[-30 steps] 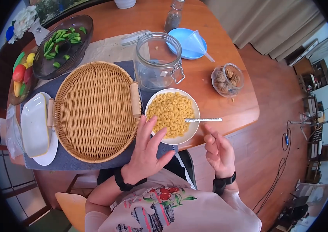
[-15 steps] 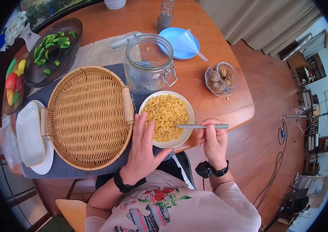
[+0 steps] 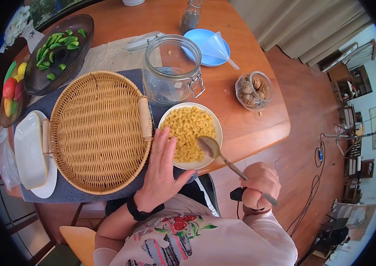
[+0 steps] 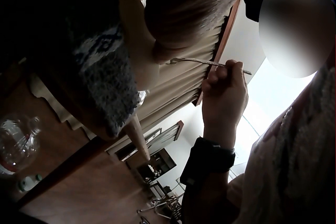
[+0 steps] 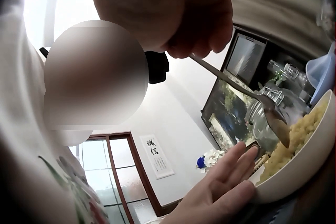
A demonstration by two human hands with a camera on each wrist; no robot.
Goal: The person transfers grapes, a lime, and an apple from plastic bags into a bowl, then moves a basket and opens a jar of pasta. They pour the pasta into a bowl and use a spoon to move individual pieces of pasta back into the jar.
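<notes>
My right hand (image 3: pixel 261 184) grips a metal spoon (image 3: pixel 228 164) by its handle, to the right of a white bowl (image 3: pixel 216 126) full of elbow macaroni (image 3: pixel 188 128). The spoon's bowl hangs over the macaroni at the near right side. In the right wrist view the spoon (image 5: pixel 273 119) slants down with its tip at the pasta. My left hand (image 3: pixel 159 170) has its fingers straight and lies against the bowl's left rim, between the bowl and a round wicker tray (image 3: pixel 101 133). Behind the bowl stands an open glass clip-top jar (image 3: pixel 170 80).
A blue plate (image 3: pixel 196 37) with a clear funnel (image 3: pixel 216 46) lies behind the jar. Walnuts fill a glass jar (image 3: pixel 253 93) at the right. Left are a dark dish (image 3: pixel 74 60) of green peppers, a white baking dish (image 3: pixel 30 150) and a fruit dish. The table edge runs close by the bowl.
My right hand first reached for the spoon's handle, then took hold of it. It has since turned over and moved toward my body, lifting the spoon's bowl out of the macaroni. The left hand stays by the bowl.
</notes>
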